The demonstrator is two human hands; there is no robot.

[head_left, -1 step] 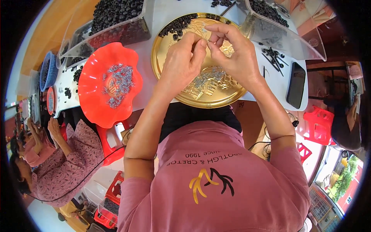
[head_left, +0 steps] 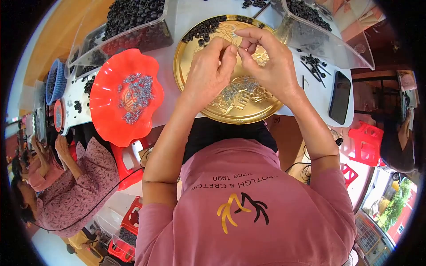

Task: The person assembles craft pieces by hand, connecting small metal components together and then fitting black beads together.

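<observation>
- Two hands, your left hand and right hand, pinch close together above the gold tray; whether either grasps anything cannot be told.
- Small silvery pieces lie on your tray, black beads along its far-left rim.
- Leftward, your red dish holds similar pieces.

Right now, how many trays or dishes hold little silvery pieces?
2 clearly: the wavy red dish on your left, and the round gold tray at centre. A small red-rimmed item, far left, is too unclear to judge; others may be hidden.
</observation>
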